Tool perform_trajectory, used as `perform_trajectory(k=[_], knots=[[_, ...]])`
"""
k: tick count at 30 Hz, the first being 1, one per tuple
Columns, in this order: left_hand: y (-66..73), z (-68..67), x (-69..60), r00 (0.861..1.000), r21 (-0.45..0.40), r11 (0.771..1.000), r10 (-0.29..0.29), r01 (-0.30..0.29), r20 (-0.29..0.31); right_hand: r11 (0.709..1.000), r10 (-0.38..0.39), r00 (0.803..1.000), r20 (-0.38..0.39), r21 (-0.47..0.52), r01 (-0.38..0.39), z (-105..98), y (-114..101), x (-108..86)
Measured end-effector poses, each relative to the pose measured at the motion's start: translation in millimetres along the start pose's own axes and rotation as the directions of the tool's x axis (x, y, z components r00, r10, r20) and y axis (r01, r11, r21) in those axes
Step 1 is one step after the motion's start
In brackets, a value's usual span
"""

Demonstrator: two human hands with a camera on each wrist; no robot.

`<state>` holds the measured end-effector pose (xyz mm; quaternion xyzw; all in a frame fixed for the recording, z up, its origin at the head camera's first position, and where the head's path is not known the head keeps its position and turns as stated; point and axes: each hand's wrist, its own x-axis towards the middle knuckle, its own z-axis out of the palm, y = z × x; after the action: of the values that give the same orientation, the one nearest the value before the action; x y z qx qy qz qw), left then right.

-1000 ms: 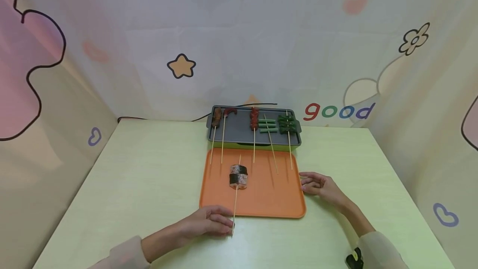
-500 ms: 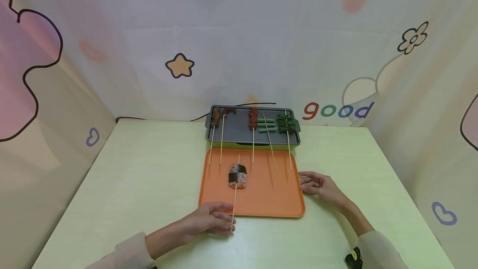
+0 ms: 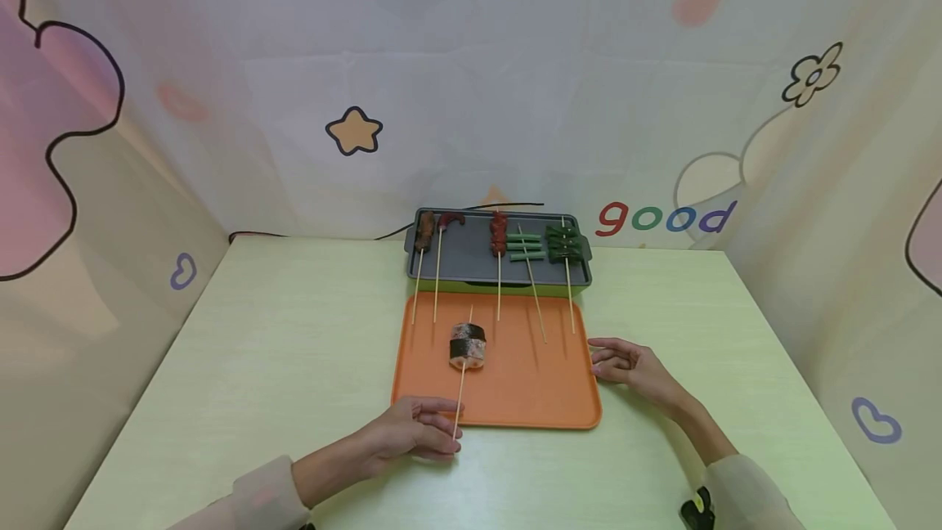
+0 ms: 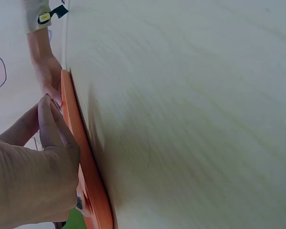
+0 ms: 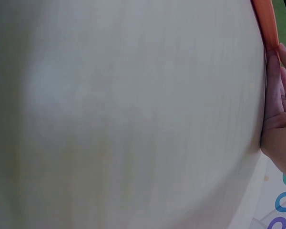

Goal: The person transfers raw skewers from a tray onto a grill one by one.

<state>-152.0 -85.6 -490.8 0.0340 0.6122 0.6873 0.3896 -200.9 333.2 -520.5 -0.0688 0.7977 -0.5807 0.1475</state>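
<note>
My left hand (image 3: 418, 430) pinches the lower end of a wooden skewer near the front edge of an orange tray (image 3: 545, 399). On that skewer is a food piece (image 3: 467, 346) banded in black and mottled white, over the left part of the tray. Whether it touches the tray, I cannot tell. In the left wrist view the thumb and fingertips meet, with the skewer mostly hidden behind the hand. At the tray's right edge rests my right hand (image 3: 636, 368), fingers extended and loosely bent; the right wrist view has its fingertips against the orange rim (image 5: 267, 24).
Behind the tray stands a dark grey griddle (image 3: 471, 264) on a green base. Several skewers lie on it: brown meat (image 3: 424, 231), a dark red curl (image 3: 451, 220), red meat (image 3: 499, 234), green stalks (image 3: 525, 246) and leafy greens (image 3: 563, 244). Their sticks overhang the tray.
My left hand and the lower end of the skewer have shifted slightly up towards the tray, and more of the stick's end is inside the hand. The right hand holds its place.
</note>
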Motion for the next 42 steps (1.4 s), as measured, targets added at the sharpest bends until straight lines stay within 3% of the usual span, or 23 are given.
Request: perform_trajectory(k=[11,21,27,34,42], knots=[[-5.8,-6.0,-1.0,1.000,0.004,1.000,0.004,-0.004,-0.019,1.000,-0.001,1.000,0.010,-0.006,0.001,-1,0,1.0],[1.4,-5.7,-5.9,0.999,0.009,0.999,0.036,-0.035,-0.016,1.000,0.006,1.000,0.012,-0.005,-0.006,-2,2,2.5],[9.6,-5.4,-9.2,0.998,0.029,0.998,0.056,-0.055,-0.021,1.000,-0.010,1.000,0.021,0.004,0.010,-1,2,2.3],[22.5,-9.3,-11.7,0.994,0.077,0.991,0.104,-0.106,0.024,1.000,-0.003,1.000,0.015,0.005,0.003,-2,1,1.7],[50.4,-16.2,-2.9,0.994,0.098,0.990,0.104,-0.106,0.025,1.000,0.016,1.000,0.008,-0.002,-0.016,-2,0,0.3]])
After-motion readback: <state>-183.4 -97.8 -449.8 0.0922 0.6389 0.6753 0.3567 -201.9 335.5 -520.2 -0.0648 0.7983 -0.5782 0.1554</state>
